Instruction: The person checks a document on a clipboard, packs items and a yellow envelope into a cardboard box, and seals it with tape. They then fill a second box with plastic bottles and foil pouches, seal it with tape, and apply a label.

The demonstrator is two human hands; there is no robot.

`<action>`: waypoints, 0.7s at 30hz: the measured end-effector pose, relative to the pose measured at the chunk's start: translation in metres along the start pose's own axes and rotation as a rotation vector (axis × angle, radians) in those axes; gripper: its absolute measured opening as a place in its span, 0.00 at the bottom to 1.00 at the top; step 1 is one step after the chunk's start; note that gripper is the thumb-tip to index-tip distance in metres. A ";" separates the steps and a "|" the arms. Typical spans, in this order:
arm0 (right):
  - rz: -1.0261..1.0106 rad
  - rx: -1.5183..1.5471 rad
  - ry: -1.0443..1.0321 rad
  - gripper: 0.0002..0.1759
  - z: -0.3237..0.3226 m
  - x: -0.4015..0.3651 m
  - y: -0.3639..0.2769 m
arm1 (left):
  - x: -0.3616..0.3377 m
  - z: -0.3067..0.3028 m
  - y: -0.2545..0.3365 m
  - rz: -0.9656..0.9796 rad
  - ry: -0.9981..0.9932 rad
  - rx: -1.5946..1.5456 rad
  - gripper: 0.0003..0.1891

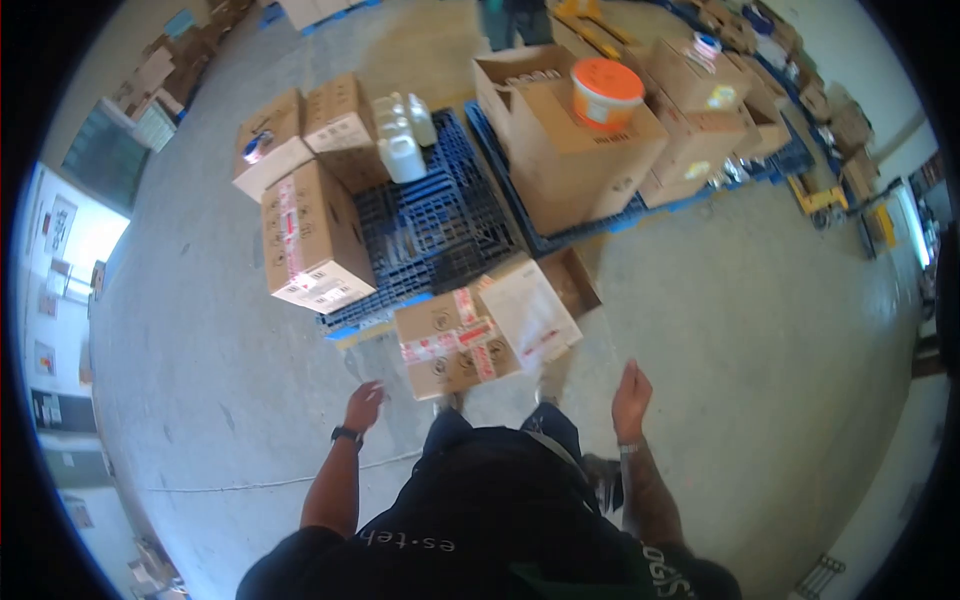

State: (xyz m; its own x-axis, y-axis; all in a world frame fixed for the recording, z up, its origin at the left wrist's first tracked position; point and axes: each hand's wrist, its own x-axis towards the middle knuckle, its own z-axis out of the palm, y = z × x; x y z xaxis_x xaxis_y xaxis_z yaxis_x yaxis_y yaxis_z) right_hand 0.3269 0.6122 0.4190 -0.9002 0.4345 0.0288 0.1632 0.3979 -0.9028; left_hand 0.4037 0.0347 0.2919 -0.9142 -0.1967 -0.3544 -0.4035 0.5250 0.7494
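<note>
Two cartons lie on the floor before my feet: a taped brown box [450,345] and, against its right side, a box with a pale top flap [530,312]. My left hand [365,406] hangs to the left of the taped box, apart from it; its fingers are blurred. To the right of the pale flap, my right hand [630,400] is held over the floor, touching nothing, its fingers close together. Behind the cartons, a blue pallet [420,240] bears a tall taped carton [315,235] and white jugs [403,155].
A second pallet [545,240] at the right holds a large carton [570,165] with an orange-lidded bucket [607,92] on it. More cartons [690,125] and a yellow pallet jack [825,205] stand further right. A person [515,22] stands beyond the pallets.
</note>
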 end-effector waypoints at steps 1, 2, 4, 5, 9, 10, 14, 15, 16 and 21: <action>-0.006 0.008 -0.024 0.22 -0.008 0.025 0.018 | -0.031 0.006 0.017 -0.334 0.049 -0.073 0.18; 0.039 0.058 -0.014 0.18 -0.007 0.051 0.048 | -0.056 0.023 -0.093 0.022 0.113 0.125 0.16; 0.134 0.073 -0.053 0.15 -0.014 0.094 0.082 | -0.133 0.033 -0.069 -0.408 -0.173 0.324 0.17; 0.177 0.047 -0.112 0.18 -0.017 0.117 0.088 | -0.169 0.047 0.007 -0.854 -0.172 0.105 0.14; -0.046 -0.266 -0.402 0.19 0.007 0.192 0.154 | -0.296 0.102 -0.001 -0.152 -0.494 0.707 0.14; -0.004 -0.281 -0.475 0.19 0.018 0.207 0.154 | -0.316 0.124 -0.006 -0.226 -0.583 0.746 0.16; 0.086 -0.395 -0.560 0.22 0.068 0.251 0.155 | -0.350 0.163 0.028 -0.446 -0.332 0.404 0.23; 0.054 -0.444 -0.545 0.23 0.081 0.259 0.153 | -0.351 0.171 0.025 -0.461 -0.224 0.324 0.24; 0.017 -0.491 -0.529 0.24 0.094 0.268 0.148 | -0.354 0.180 0.020 -0.466 -0.116 0.241 0.25; 0.180 -0.280 -0.439 0.49 0.136 0.279 0.175 | -0.306 0.166 0.169 -0.681 0.110 -0.122 0.25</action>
State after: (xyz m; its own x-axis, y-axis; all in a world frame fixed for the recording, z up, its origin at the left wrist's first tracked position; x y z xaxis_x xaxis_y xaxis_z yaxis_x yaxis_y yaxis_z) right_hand 0.0496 0.6929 0.2103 -0.9221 0.1621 -0.3514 0.3777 0.5744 -0.7263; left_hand 0.6216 0.3212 0.4340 -0.4525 -0.5350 -0.7135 -0.8834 0.1597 0.4405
